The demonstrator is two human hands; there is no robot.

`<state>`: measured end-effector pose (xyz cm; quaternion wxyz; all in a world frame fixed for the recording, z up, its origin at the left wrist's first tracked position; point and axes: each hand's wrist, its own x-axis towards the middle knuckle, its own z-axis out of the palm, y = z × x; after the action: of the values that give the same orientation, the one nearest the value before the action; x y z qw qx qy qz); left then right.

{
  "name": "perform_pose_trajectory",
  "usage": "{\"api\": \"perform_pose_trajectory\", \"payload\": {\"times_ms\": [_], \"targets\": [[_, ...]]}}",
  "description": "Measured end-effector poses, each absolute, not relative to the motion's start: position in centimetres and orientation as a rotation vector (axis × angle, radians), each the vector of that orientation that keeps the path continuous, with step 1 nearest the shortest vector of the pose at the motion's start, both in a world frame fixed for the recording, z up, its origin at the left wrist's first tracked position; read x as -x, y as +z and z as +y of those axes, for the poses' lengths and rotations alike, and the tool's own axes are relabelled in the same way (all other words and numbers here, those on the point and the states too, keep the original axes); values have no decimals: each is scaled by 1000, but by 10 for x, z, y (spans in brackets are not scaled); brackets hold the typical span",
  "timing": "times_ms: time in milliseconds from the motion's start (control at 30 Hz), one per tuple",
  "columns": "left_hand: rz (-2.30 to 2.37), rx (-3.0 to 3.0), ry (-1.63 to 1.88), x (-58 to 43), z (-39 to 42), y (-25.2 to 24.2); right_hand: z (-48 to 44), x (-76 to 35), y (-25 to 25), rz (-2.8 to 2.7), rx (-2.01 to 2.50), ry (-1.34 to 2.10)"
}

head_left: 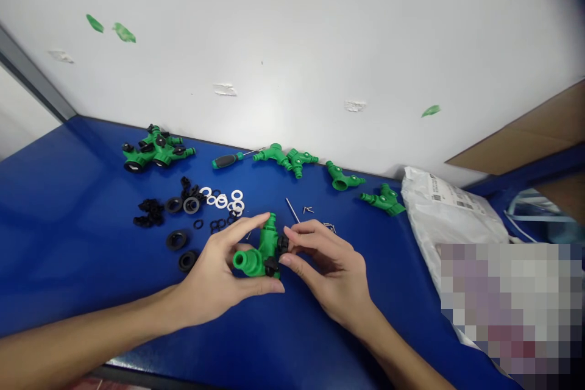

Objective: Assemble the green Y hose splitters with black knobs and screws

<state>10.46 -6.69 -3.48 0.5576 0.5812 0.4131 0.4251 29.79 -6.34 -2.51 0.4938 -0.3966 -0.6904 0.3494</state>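
My left hand (pixel 214 274) grips a green plastic hose splitter (pixel 260 259) from the left, with the thumb and fingers around its body. The splitter has a ribbed nozzle pointing left and black fittings (pixel 282 244) on its right side. My right hand (pixel 329 271) comes in from the right, and its thumb and forefinger pinch those black fittings. Both hands are over the blue table (pixel 82 244), and the part of the splitter behind my fingers is hidden.
Green connectors (pixel 273 154), a joined cluster of them (pixel 158 149), a black-handled screwdriver (pixel 226 161), white washers (pixel 221 201), black rubber rings (pixel 176 239) and small screws (pixel 308 209) lie on the table. A white plastic parcel (pixel 450 213) lies at right against a white wall.
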Motion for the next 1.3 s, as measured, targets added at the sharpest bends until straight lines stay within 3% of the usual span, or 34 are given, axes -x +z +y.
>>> {"api": "perform_pose_trajectory", "payload": {"times_ms": [467, 633, 767, 1000, 1300], "targets": [[560, -699, 862, -109, -66, -29, -66, -304, -15, -1588, 898, 1083], [668, -662, 824, -108, -68, -24, -38, -350, -1, -1700, 1237, 754], [669, -683, 804, -107, -68, -24, -15, -379, -6, -2141, 1481, 605], [678, -702, 814, -109, -67, -26, 0, -366, -23, -2262, 1585, 393], [687, -703, 787, -108, -64, -26, 13, -362, -25, -2364, 1508, 426]]}}
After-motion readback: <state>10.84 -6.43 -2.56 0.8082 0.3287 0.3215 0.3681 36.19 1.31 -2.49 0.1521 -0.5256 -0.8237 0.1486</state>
